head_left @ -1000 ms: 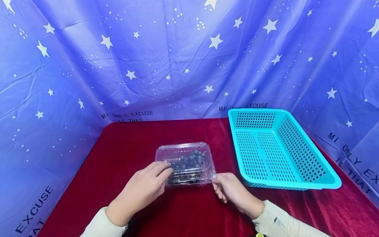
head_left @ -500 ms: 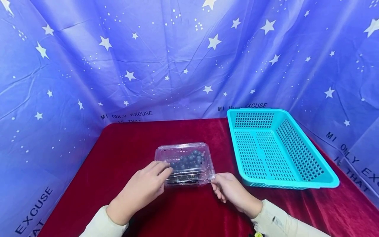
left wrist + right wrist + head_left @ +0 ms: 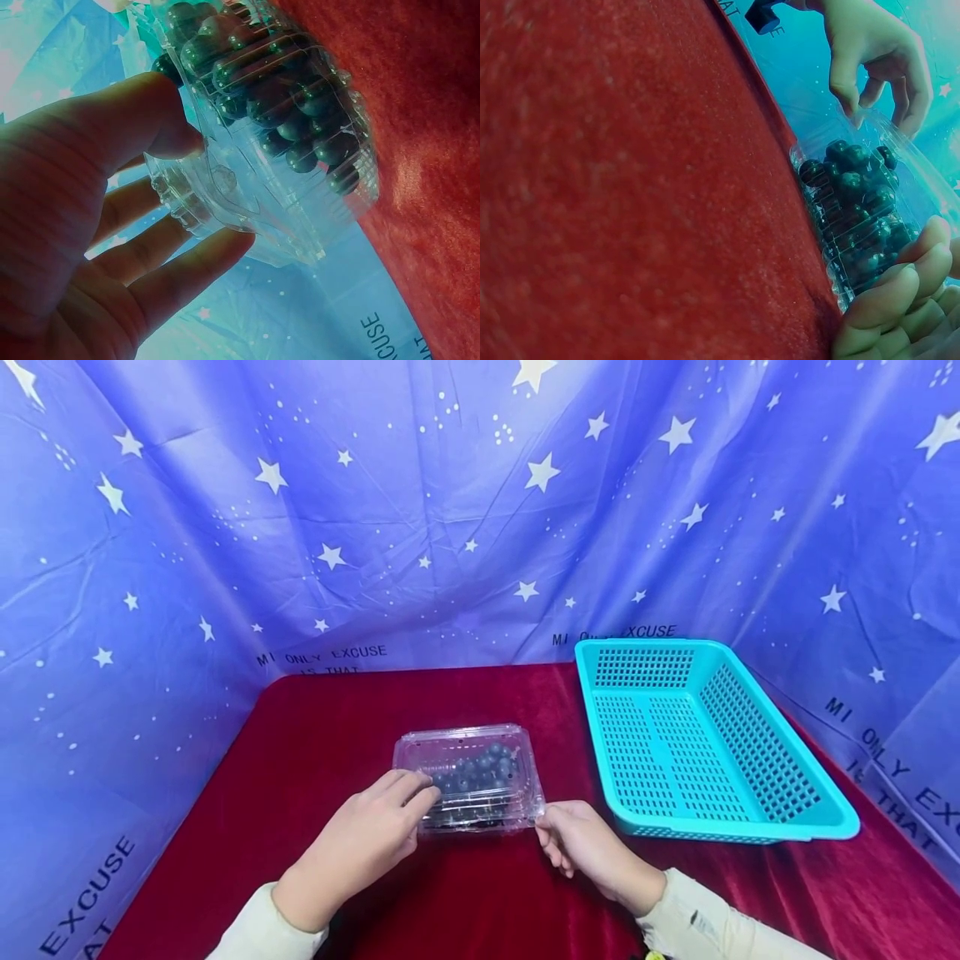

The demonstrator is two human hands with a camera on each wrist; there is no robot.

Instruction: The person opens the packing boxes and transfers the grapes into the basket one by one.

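Head view: my left grip (image 3: 365, 837) has its thumb and fingers bent over the near left corner of a clear, rectangular plastic container (image 3: 528, 777). My right grip (image 3: 581, 839) pinches the near right corner between thumb and forefinger, with the remaining fingers curled in beneath. The container sits between the two grips, on a worktop covered in deep red, velvety cloth (image 3: 465, 902). Its clear, flat lid (image 3: 427, 752) lies down over a heap of dark blue, round berries (image 3: 483, 768), gathered mostly beyond my left fingertips and towards the right grip. A turquoise, rectangular plastic basket with perforated walls (image 3: 738, 829) stands just beyond and to the right of the right grip.

Left wrist view: thumb on the container's edge, fingers spread part-way, one fingertip touching its lower side. Whether the edge under the thumb has parted cannot be told.

Change noted over the last second: practically none. Both grips keep their corners, and the container has not shifted between them; the slight drift of everything together suggests head movement. Finding, as judgement: the container is being steadied from both corners, the work has not advanced, and the berries remain enclosed.
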